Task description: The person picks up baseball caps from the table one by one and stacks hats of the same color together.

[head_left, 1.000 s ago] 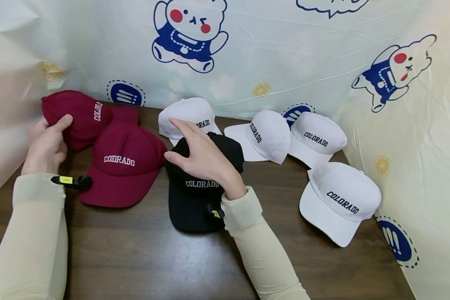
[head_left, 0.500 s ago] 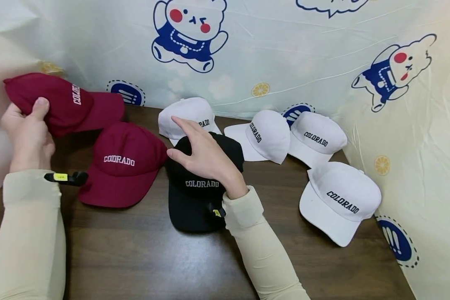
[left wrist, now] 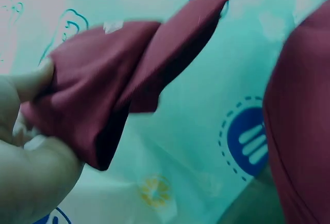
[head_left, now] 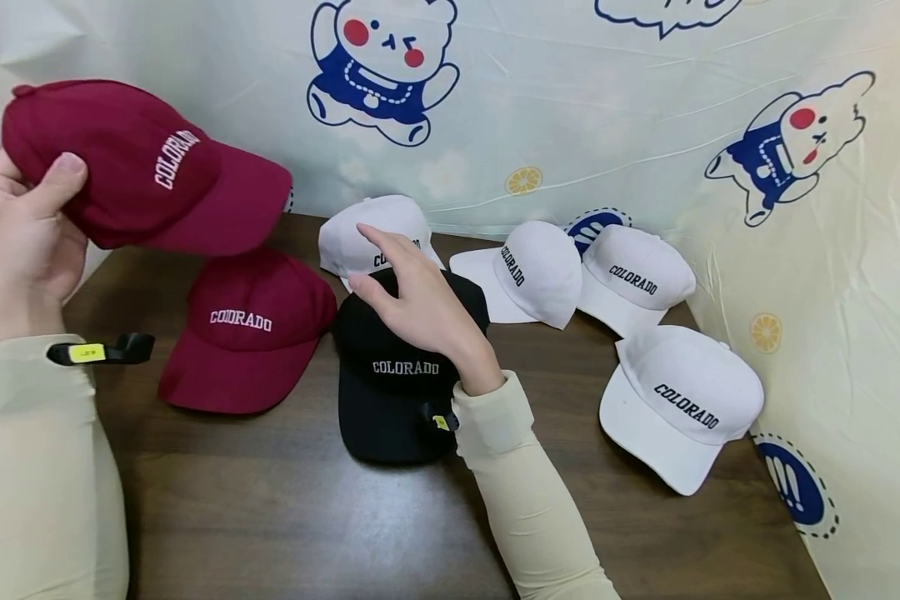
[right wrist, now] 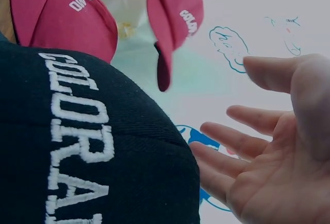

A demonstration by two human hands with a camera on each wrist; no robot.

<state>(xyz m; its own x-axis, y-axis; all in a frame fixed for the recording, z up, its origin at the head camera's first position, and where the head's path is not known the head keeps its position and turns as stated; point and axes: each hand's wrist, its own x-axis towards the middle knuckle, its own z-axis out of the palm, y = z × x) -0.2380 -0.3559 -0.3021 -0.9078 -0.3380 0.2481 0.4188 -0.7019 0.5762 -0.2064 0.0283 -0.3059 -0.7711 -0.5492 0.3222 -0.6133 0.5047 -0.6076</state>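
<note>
My left hand [head_left: 26, 237] grips the back of a dark red baseball cap [head_left: 120, 158], thumb on the outside, and holds it up off the table with its brim pointing right. In the left wrist view the same cap [left wrist: 103, 69] is tilted, brim upward. Below it a second dark red cap [head_left: 251, 308] sits on the table, brim forward. My right hand [head_left: 431, 308] hovers over a black cap [head_left: 397, 417], its fingers spread and holding nothing. The right wrist view shows that open palm [right wrist: 273, 172] beside the black crown [right wrist: 129, 146], lettered in white.
A white cap [head_left: 375, 225] stands behind the black one. Two more white caps, one left [head_left: 540, 271] and one right [head_left: 637, 275], are at the back right. Another white cap [head_left: 682, 400] lies nearer on the right. A patterned cloth [head_left: 532, 100] walls the wooden table [head_left: 285, 500].
My left hand has lifted the dark red cap from the back left of the table, moving left, then up and closer. The right hand has shifted slightly right above the black cap.
</note>
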